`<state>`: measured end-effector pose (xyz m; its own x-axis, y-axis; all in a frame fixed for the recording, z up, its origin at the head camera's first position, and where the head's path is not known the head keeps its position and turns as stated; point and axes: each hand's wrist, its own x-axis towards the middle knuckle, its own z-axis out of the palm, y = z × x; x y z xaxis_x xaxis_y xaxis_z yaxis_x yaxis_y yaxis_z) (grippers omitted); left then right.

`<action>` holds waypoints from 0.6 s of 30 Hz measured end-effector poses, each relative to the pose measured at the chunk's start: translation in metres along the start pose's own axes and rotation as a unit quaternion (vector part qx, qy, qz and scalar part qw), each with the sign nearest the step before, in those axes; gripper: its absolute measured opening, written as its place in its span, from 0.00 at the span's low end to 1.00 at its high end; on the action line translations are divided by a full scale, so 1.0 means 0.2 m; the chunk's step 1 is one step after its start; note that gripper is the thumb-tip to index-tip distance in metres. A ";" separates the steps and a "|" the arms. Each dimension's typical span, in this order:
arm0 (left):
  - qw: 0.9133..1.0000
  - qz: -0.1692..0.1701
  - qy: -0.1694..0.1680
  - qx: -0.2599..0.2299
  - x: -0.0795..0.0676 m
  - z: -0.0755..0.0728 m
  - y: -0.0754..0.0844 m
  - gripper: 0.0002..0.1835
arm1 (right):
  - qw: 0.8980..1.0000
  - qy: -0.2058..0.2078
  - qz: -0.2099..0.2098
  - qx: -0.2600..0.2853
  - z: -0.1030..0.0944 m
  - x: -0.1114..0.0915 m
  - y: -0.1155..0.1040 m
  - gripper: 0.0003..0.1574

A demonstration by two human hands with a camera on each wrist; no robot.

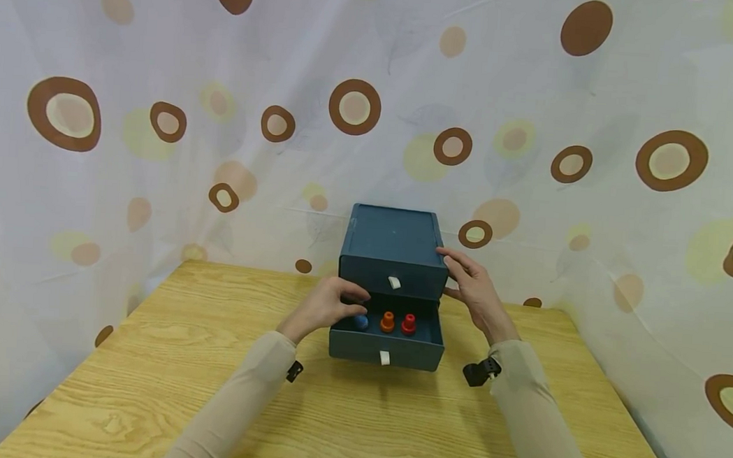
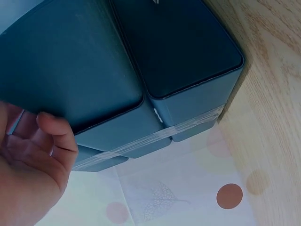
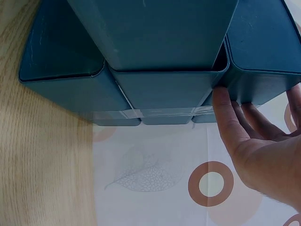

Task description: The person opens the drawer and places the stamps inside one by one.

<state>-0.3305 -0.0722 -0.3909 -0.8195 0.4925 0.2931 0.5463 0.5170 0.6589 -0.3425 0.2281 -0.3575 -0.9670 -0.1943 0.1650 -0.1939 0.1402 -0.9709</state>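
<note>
A dark blue drawer cabinet has one drawer pulled out below its upper drawer. Inside stand an orange stepped peg, a red stepped peg and a small blue piece. My left hand reaches over the drawer's left side, thumb and fingers apart, directly above the blue piece and hiding its top. Loosely bent fingers of that left hand show beside the cabinet wall in the left wrist view. With extended fingers, my right hand touches the cabinet's right side and upper edge.
White pull tabs mark the drawer fronts. Clear tape wraps the stacked drawer housings. The wooden table spreads around the cabinet, and a dotted curtain hangs close behind it.
</note>
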 end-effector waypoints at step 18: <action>0.992 0.074 0.080 -0.057 -0.08 -0.02 0.10 0.06 | 1.000 0.002 0.001 -0.003 0.00 0.00 0.00 0.34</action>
<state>-0.3065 -0.0732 -0.3797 -0.7543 0.4344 0.4923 0.6465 0.3604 0.6725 -0.3421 0.2277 -0.3585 -0.9680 -0.1896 0.1642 -0.1931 0.1459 -0.9703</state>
